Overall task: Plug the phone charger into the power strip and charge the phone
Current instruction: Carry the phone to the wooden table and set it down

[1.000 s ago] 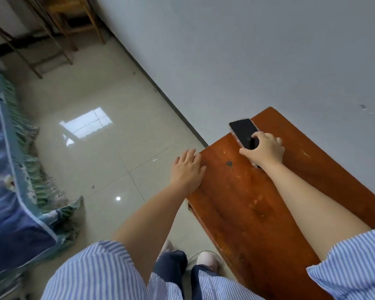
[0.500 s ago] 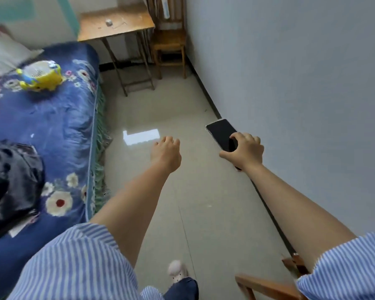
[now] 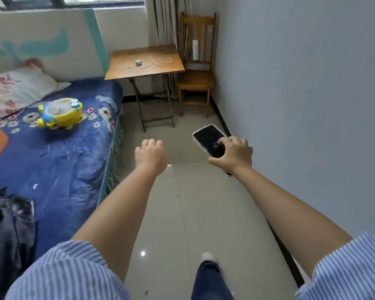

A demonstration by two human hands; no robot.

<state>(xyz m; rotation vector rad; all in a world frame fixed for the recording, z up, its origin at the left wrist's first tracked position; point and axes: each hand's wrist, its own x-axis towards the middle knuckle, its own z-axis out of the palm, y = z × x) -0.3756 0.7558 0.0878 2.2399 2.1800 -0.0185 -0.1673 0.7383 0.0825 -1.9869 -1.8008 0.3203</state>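
The right hand (image 3: pixel 233 155) is closed around a phone (image 3: pixel 208 139), fingers over the top of its lower half, the dark screen facing up with a faint clock lit on it. The phone's long axis runs away from the person and a little to the left, its free end aimed roughly at the far corner of the room. The left hand (image 3: pixel 151 156) is curled into a loose fist and carries nothing, held out over the floor (image 3: pixel 178 213) at about the same reach as the right. Everything else the task needs lies straight ahead and well apart from both hands: a small white charger block (image 3: pixel 138 62) sits on the wooden tabletop (image 3: pixel 121 71) by the window, with a pale cable (image 3: pixel 158 61) looping to its right, and a white power strip (image 3: pixel 195 49) hangs upright against the back of the wooden chair (image 3: pixel 195 80) just to the right of that tabletop. The charger lies more in line with the empty left hand, the strip more in line with the phone-carrying right, so the free hand looks the likelier one to pick up the block. Nothing is plugged in yet; the person appears to be mid-walk beside the bed (image 3: pixel 59 161), one foot forward.
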